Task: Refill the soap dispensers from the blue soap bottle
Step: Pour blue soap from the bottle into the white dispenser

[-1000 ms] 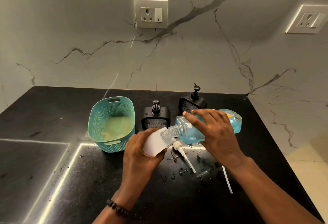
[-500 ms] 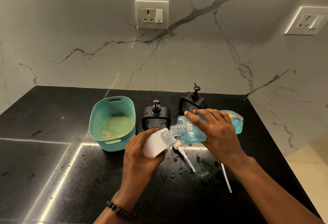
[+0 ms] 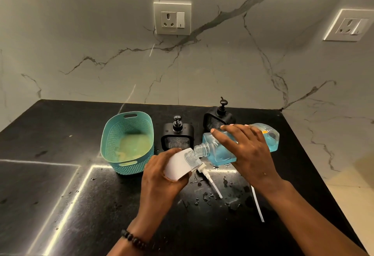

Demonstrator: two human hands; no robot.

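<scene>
My right hand (image 3: pixel 248 150) grips the clear blue soap bottle (image 3: pixel 218 152), tipped almost flat with its open threaded neck pointing left. My left hand (image 3: pixel 162 176) holds a white soap dispenser (image 3: pixel 178 164), tilted so its open clear mouth meets the bottle's neck. Blue soap fills the lower part of the bottle. Two black dispensers with pumps stand behind: one (image 3: pixel 177 134) at centre, the other (image 3: pixel 217 117) further back right, partly hidden by my fingers.
A teal perforated basket (image 3: pixel 113 134) stands left of the dispensers on the black counter (image 3: pixel 60 174). A white pump with its tube (image 3: pixel 209 180) and a second white tube (image 3: pixel 257 204) lie on the wet counter between my arms. The counter's right edge drops off beyond my right forearm.
The bottle's base has risen slightly and its neck has settled closer into the white dispenser's mouth. Both hands stay almost in place.
</scene>
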